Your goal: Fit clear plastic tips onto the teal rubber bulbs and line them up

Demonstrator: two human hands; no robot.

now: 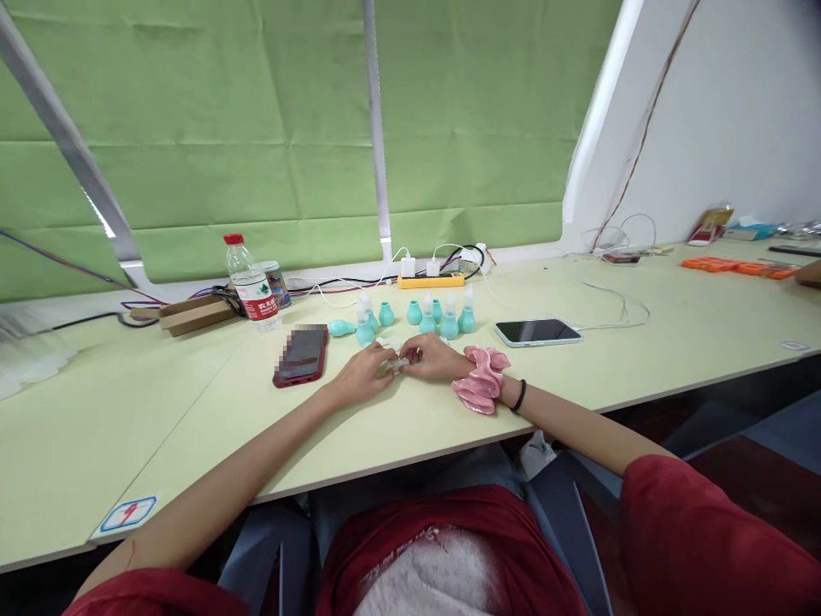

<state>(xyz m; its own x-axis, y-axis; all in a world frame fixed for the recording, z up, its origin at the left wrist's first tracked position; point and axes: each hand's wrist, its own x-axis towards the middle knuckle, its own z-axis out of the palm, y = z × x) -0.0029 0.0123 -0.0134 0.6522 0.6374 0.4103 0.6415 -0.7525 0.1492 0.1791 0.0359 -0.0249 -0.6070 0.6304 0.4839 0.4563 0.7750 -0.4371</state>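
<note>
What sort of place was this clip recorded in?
Probably an indoor workroom or office, though the pictures don't settle which: a long pale table, a yellow power strip along its back, and several turquoise bulb-shaped pieces set out.

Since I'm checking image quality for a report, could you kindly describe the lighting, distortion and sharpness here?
Head view: soft, fairly even light on the table; a bright sliver at left beside the green blind; stretching toward the edges, with the pale thing at far left smeared; red-cased phone pixelated across its screen; clear piece at the fingertips too small to make out.
</note>
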